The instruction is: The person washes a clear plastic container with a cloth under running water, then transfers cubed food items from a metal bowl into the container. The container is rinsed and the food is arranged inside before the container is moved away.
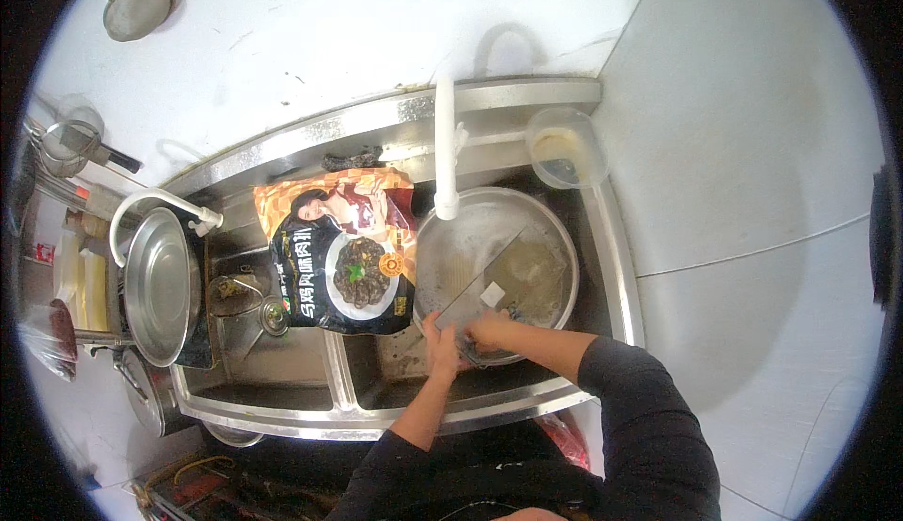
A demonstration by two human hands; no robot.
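A large round basin (573, 274) stands in the right bowl of the stainless steel sink, with cloudy water in it. A flat, see-through panel (525, 256) with a white square patch lies slanted across the basin, its far part over or in the water. My left hand (442, 348) grips the panel's near left edge, thumb on top. My right hand (488, 330) presses on the panel's near end, fingers curled and slightly blurred. Something small and greyish shows by its fingers; whether they hold it is unclear. The white faucet spout (446, 154) hangs over the basin's back rim.
A large printed food bag (338, 253) lies across the sink divider, left of the basin. A cloudy plastic tub (568, 147) sits at the back right corner. An oval metal pan (161, 288) and a second white faucet (166, 196) are at left. Strainers (140, 9) hang on the wall.
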